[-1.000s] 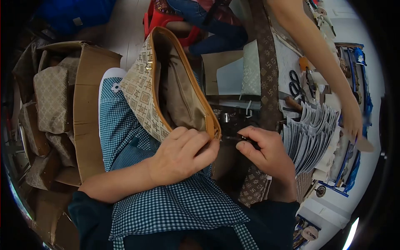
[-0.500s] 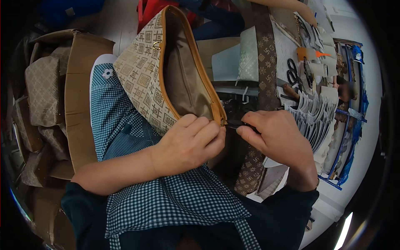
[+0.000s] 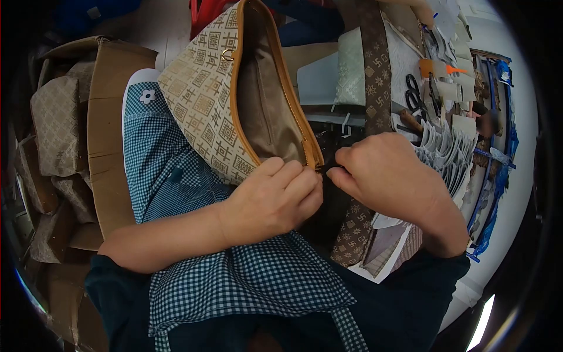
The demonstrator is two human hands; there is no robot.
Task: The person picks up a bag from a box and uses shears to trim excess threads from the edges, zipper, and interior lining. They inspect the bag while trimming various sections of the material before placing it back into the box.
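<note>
A beige handbag (image 3: pixel 202 100) with brown square motifs and tan trim lies across my lap, its mouth wide enough to show a brown lining (image 3: pixel 275 123). A brass zipper (image 3: pixel 291 111) runs along its far edge. My left hand (image 3: pixel 272 196) is closed on the near corner of the handbag, at the zipper's end. Just right of that corner is my right hand (image 3: pixel 384 170), fingers curled, with thumb and forefinger close together. Whatever those fingers hold is dark and mostly hidden against the dark background.
At left, a cardboard box (image 3: pixel 120 135) contains several patterned bag pieces (image 3: pixel 56 126). The bench on the right bears black-handled scissors (image 3: pixel 413 92), an orange-tipped bottle (image 3: pixel 427 68) and stacked white pieces (image 3: pixel 443 149). A pale green patterned piece (image 3: pixel 350 67) lies beyond the handbag. Another person's arm (image 3: pixel 419 10) shows at top right.
My right hand has drawn slightly right and up from the handbag's corner. The dark tool seen between its fingers earlier is now hard to see. My left hand keeps its grip.
</note>
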